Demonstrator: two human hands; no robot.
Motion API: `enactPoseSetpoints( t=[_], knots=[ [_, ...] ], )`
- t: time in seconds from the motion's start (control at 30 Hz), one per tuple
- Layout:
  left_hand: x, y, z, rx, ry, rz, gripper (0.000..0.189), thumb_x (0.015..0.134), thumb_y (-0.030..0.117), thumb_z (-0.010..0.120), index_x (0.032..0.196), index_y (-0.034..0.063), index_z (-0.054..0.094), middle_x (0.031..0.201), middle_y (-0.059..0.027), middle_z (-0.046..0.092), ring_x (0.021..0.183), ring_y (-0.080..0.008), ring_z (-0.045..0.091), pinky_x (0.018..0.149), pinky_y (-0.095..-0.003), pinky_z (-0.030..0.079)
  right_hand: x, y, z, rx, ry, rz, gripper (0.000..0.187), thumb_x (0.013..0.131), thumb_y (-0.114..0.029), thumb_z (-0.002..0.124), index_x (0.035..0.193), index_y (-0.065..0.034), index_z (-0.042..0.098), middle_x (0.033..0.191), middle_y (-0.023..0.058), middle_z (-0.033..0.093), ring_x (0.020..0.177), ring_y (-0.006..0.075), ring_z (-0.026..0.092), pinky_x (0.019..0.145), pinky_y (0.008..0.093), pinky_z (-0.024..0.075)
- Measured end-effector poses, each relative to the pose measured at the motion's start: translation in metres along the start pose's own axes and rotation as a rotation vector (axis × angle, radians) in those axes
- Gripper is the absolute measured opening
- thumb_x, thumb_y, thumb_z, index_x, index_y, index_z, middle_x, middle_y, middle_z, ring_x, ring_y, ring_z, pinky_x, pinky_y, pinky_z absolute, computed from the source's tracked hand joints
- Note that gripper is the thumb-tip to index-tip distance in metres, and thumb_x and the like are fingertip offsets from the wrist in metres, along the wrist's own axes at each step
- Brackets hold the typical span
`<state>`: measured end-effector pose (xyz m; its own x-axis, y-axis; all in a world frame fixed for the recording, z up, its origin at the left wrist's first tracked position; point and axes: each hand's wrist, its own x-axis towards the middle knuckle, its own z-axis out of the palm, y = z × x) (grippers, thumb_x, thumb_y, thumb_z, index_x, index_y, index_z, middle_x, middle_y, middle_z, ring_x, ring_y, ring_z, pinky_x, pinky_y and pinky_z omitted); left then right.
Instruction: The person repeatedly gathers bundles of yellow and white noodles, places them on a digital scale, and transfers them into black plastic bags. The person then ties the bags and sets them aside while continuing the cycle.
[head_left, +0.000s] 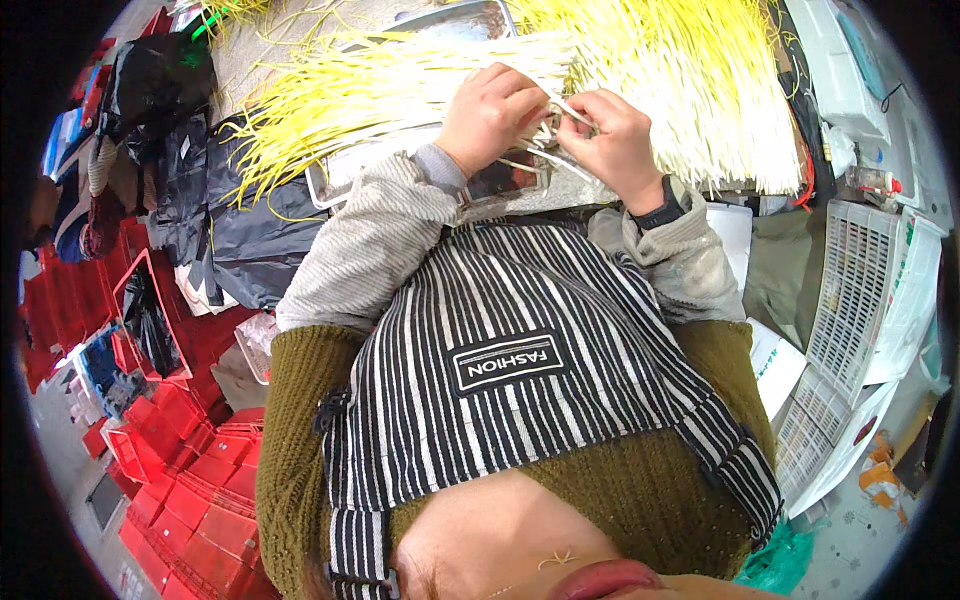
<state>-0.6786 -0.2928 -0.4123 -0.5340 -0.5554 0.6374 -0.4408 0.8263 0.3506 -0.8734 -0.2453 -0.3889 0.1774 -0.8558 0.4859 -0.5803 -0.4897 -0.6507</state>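
My left hand rests over the white stem ends of a bundle of blanched yellow chives, its fingers curled in on a few stalks. Facing it, my right hand pinches the end of a white stalk between thumb and fingers. Several loose white stems stick out below and between the hands. The bundle's yellow tips fan out to the left, across a white tray that it partly hides. A large pile of yellow chives lies right of the bundle, its white ends towards me.
Another tray stands behind the bundle. Black plastic sheeting hangs at the left, with stacked red crates beyond. White plastic baskets and foam boxes line the right. A clear bottle with a red cap lies there.
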Motion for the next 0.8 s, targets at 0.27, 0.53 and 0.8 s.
enactPoseSetpoints(
  t=[0.27, 0.53, 0.8],
  knots=[
    [0.016, -0.01, 0.008, 0.008, 0.114, 0.018, 0.015, 0.074, 0.001, 0.07, 0.085, 0.0042, 0.062, 0.077, -0.0084, 0.057, 0.079, -0.0289, 0.056, 0.071, -0.0395, 0.047, 0.028, 0.017, 0.019, 0.675, 0.158, 0.526, 0.009, 0.075, -0.005, 0.072, 0.076, -0.0037, 0.063, 0.07, 0.0045, 0.06, 0.057, 0.0153, 0.058, 0.051, 0.0293, 0.0473],
    [0.005, -0.022, 0.011, 0.113, 0.077, 0.024, 0.017, 0.07, 0.005, 0.068, 0.086, 0.0064, 0.062, 0.078, -0.0064, 0.059, 0.078, -0.0271, 0.056, 0.072, -0.0389, 0.046, 0.039, 0.049, -0.029, 0.209, 0.401, 0.411, 0.007, 0.08, -0.002, 0.072, 0.078, -0.0062, 0.067, 0.07, 0.0008, 0.063, 0.061, 0.0077, 0.055, 0.055, 0.0219, 0.0456],
    [-0.001, 0.008, -0.064, -0.091, 0.027, -0.114, 0.044, 0.078, 0.012, 0.075, 0.12, 0.0061, 0.063, 0.105, -0.0129, 0.066, 0.103, -0.0305, 0.06, 0.093, -0.0376, 0.047, -0.127, 0.091, -0.334, -0.341, 0.266, 0.246, 0.058, 0.08, 0.0, 0.055, 0.137, 0.0048, 0.046, 0.124, 0.0119, 0.057, 0.102, 0.0149, 0.056, 0.092, 0.0259, 0.044]
  ],
)
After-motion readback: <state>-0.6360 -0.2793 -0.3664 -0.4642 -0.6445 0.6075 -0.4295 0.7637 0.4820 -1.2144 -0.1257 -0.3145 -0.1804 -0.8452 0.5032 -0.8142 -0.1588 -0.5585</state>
